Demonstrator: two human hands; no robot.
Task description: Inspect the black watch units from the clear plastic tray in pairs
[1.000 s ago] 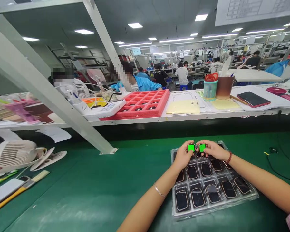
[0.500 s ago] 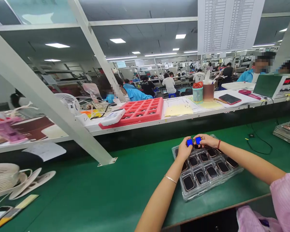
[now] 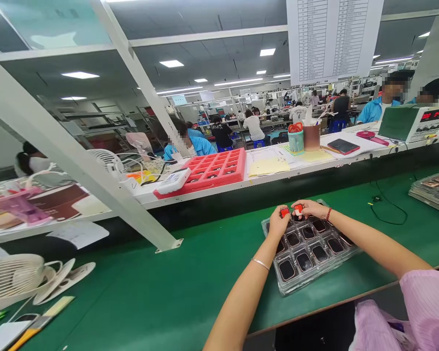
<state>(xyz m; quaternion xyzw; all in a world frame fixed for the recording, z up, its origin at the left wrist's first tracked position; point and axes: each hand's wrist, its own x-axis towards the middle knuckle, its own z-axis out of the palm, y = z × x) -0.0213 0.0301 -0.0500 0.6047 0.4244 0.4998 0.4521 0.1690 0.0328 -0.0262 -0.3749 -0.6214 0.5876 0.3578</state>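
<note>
My left hand point(image 3: 278, 223) grips a smartwatch point(image 3: 284, 212) whose lit screen is red. Close beside it, my right hand point(image 3: 310, 208) holds a second smartwatch point(image 3: 298, 209), its screen showing red with a white patch. Both are strapless watch bodies, raised over the far edge of a clear plastic tray point(image 3: 290, 286). In the tray's compartments lie several dark-screened watches, such as one dark watch point(image 3: 287, 269) at the near left corner. My forearms cover parts of the tray's sides.
A stack of similar trays point(image 3: 433, 192) stands at the right, near a black cable point(image 3: 388, 214). On the shelf point(image 3: 263, 180) are a red foam tray point(image 3: 219, 171), cups and a power supply point(image 3: 411, 124). A slanted post point(image 3: 139, 214) and a fan point(image 3: 14, 280) are at left.
Both lit watch screens have turned from blue to red, the right one partly white. My hands still hold the watches at the tray's far edge. The camera view has shifted slightly.
</note>
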